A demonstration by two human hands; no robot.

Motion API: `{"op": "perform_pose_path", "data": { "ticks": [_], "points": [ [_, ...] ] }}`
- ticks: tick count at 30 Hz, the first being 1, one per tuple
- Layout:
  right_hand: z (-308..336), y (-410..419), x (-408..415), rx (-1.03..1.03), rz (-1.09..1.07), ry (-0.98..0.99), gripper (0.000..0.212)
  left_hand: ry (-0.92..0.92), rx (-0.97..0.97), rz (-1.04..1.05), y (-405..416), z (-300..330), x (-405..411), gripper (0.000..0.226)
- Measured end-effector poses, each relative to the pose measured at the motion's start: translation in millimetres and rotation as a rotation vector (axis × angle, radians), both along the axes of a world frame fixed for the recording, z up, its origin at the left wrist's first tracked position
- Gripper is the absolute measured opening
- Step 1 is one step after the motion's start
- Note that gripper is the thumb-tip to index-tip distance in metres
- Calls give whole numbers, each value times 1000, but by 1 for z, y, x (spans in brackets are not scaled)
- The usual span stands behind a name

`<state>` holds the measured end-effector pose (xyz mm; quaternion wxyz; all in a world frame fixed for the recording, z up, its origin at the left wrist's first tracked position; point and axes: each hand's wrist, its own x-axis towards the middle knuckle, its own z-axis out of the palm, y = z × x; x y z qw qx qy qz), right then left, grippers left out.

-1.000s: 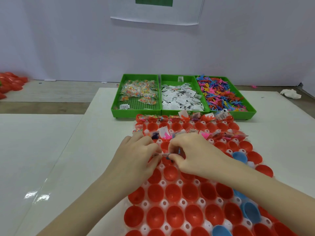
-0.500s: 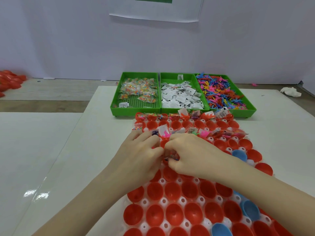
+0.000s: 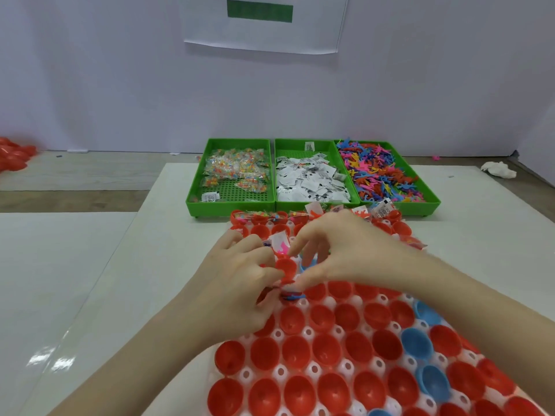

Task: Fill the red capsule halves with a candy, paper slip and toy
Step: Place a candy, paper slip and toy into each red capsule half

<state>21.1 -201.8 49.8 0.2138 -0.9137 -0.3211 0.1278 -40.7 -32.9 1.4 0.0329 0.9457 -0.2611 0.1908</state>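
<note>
Curling over the red capsule halves [image 3: 326, 349], left hand [image 3: 240, 283] and right hand [image 3: 342, 250] pinch small items between their touching fingertips.

wall sheet: you've got a white paper sheet [image 3: 264, 24] taped on the back wall, with a green rectangle [image 3: 259, 11] printed near its top
wall: plain pale backdrop [image 3: 120, 79] behind everything
far left: pile of red pieces [image 3: 13, 154] on the floor by the wall, cut off by the frame edge
far right: crumpled white wad [image 3: 498, 170] on the floor, well apart from the mat
pink bit: small pink scrap [image 3: 436, 157] near the wall on your right
surface: white mat [image 3: 135, 265] over a wood-look floor [image 3: 75, 175]; glare spots on the glossy sheet lower left
</note>
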Motion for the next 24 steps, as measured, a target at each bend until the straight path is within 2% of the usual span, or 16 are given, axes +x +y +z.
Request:
{"op": "perform_pose_path", "data": {
  "ticks": [3, 6, 8, 10, 11, 14, 19, 21, 24],
  "points": [
    [12, -20, 27, 170, -122, -10, 21, 7, -117, 22, 4, 6, 3, 29],
    [2, -53, 75, 342, -391, -213, 14, -32, -334, 73, 14, 11, 20, 30],
    [-11, -77, 107, 305, -611, -301, 14, 7, -572, 176, 25, 12, 42, 19],
    [-26, -99, 132, 174, -731, -219, 24, 73, -757, 311, 37, 9, 67, 14],
    [-33, -106, 141, 121, -745, -138, 29, 110, -784, 373, 44, 6, 79, 17],
    [-49, -114, 150, 14, -722, -13, 37, 248, -690, 467, 58, -4, 111, 28],
    [-54, -112, 154, 61, -785, -161, 22, 485, -408, 526, 63, -18, 137, 43],
    [-52, -113, 154, 40, -776, -217, 20, 545, -346, 542, 64, -21, 142, 42],
    [-49, -115, 154, -1, -750, -274, 22, 524, -382, 494, 67, -21, 143, 29]
  ]
}}
